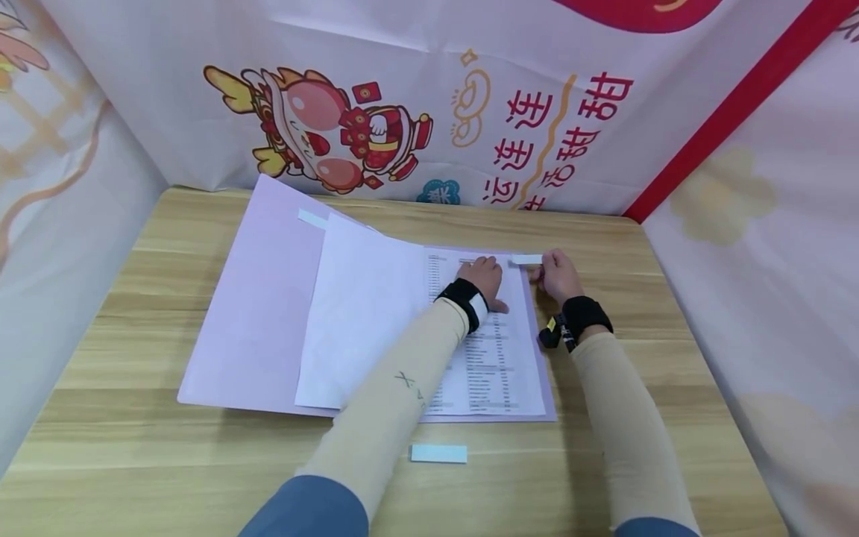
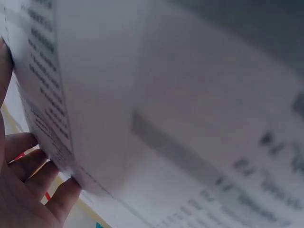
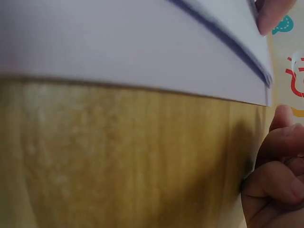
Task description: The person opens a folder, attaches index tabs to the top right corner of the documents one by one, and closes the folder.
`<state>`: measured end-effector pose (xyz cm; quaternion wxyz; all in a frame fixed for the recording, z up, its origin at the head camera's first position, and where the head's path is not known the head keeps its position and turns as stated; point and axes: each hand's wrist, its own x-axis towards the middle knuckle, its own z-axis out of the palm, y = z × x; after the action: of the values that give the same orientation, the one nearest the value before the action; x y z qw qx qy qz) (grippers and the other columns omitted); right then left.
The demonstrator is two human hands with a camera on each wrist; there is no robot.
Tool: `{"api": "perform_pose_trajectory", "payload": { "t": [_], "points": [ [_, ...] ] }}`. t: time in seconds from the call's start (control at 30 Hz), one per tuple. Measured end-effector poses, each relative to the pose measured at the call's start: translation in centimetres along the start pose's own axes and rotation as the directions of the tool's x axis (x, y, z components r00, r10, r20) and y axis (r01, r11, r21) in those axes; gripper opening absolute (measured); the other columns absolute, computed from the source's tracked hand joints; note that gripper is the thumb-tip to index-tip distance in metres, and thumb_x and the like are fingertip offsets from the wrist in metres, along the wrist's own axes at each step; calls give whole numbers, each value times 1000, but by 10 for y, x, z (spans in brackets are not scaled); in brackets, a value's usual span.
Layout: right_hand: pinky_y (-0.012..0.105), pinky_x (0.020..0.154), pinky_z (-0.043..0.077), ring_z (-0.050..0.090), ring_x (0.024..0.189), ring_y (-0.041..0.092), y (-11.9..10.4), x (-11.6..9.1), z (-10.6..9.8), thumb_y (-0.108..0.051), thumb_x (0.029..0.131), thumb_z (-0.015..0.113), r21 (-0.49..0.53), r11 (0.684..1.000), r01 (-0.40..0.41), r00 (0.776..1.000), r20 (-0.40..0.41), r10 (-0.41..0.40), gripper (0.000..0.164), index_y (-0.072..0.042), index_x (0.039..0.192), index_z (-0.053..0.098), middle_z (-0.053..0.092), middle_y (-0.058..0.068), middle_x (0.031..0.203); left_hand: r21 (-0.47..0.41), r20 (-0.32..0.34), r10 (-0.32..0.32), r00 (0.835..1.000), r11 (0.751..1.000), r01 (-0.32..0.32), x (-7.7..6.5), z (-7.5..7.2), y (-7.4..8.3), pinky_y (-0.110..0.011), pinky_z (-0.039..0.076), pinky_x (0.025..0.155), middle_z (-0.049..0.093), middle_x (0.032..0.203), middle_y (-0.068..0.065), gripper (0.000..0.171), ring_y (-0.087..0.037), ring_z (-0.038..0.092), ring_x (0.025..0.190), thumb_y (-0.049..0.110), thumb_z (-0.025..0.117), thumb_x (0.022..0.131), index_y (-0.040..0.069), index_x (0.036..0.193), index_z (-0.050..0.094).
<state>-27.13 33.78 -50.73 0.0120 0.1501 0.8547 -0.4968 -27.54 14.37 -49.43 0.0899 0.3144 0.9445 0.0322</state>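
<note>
A light purple folder (image 1: 251, 321) lies spread on the table, its left cover raised at an angle. Over its right side is a white page (image 1: 493, 380) printed with columns of text. My left hand (image 1: 483, 277) rests on the upper part of this page, fingers extended; in the left wrist view the fingertips (image 2: 71, 185) touch the paper. At the page's top right corner, my right hand (image 1: 561, 277) pinches the end of a narrow pale blue sticky note (image 1: 526, 259). The right wrist view shows curled fingers (image 3: 273, 183) beside the folder's edge, with the note not discernible there.
A turned white sheet (image 1: 365, 298) leans over the folder's left part. Another pale blue strip (image 1: 312, 219) sits on the left cover near its top. Below the folder, a light blue sticky note pad (image 1: 439, 453) lies on the wooden table (image 1: 121, 358). Printed cloth (image 1: 429, 89) hangs behind.
</note>
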Motion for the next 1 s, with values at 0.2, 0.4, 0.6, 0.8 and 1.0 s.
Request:
{"api": "perform_pose_trajectory", "payload": {
  "t": [0.2,0.4,0.6,0.8,1.0],
  "points": [
    [21,57,41,52,62,12,-4,-2,3,-25,112,34,-14,1000,-14,1000,14,14,31,3,108,48,61,12,86,4,-15,-1,1000,1000,1,-2,-2,1,-40,49,104,53,146,-9,93,-24,50,133,62,76,82,6,150,46],
    [26,70,42,58,80,23,-7,-4,7,-25,112,32,-209,978,22,999,-26,-28,34,2,109,52,64,19,93,7,16,-5,1000,1000,5,8,5,2,-42,47,107,17,169,-10,115,-26,40,144,63,75,83,5,163,15],
    [33,81,41,59,94,35,-7,-3,10,-24,111,33,-315,948,44,996,-62,-66,33,2,107,54,65,20,91,12,73,4,997,1000,-5,7,-1,4,-45,43,111,6,171,-6,112,-27,35,147,60,73,87,9,164,9],
    [31,77,41,59,90,33,-6,-2,11,-24,111,34,-314,949,26,996,-68,-50,32,1,108,54,66,18,90,20,75,18,997,1000,-20,-5,-13,6,-46,41,112,16,170,-4,101,-28,35,148,56,72,90,10,163,19],
    [28,74,40,60,89,32,-7,-2,11,-23,111,34,-298,954,22,997,-65,-43,32,1,108,54,65,16,88,32,75,17,997,999,-20,-5,-11,6,-45,42,111,19,170,-3,99,-27,35,147,57,71,90,11,163,23]
  ]
}}
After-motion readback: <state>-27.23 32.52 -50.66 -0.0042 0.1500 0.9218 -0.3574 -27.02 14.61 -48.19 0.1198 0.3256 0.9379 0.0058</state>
